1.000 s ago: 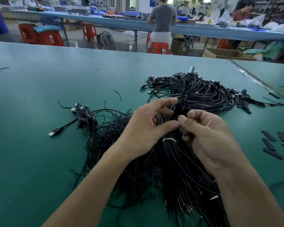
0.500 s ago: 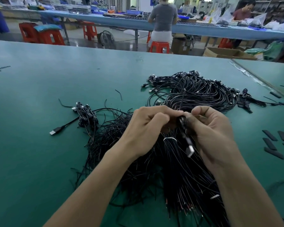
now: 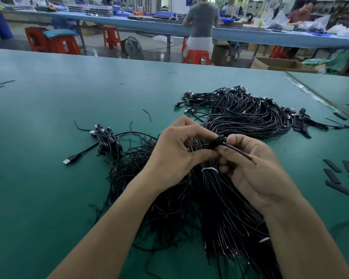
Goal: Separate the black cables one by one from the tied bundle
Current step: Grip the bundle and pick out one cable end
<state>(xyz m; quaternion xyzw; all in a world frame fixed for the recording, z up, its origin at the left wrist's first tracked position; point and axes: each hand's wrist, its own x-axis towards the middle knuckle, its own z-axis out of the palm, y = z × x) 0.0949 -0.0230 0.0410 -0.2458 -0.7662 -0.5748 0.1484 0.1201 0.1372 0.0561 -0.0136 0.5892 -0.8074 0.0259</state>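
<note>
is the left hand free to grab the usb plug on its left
Probably not yet: the left hand pinches the coiled cable with the right hand. Only loose cables lie toward the USB plug, so letting go should suffice.

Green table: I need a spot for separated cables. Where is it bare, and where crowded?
Bare: the wide stretch left of the USB plug, and the far strip beyond the coiled cable pile. Crowded: the middle, under the tied bundle, and the right edge with the black strips.
</note>
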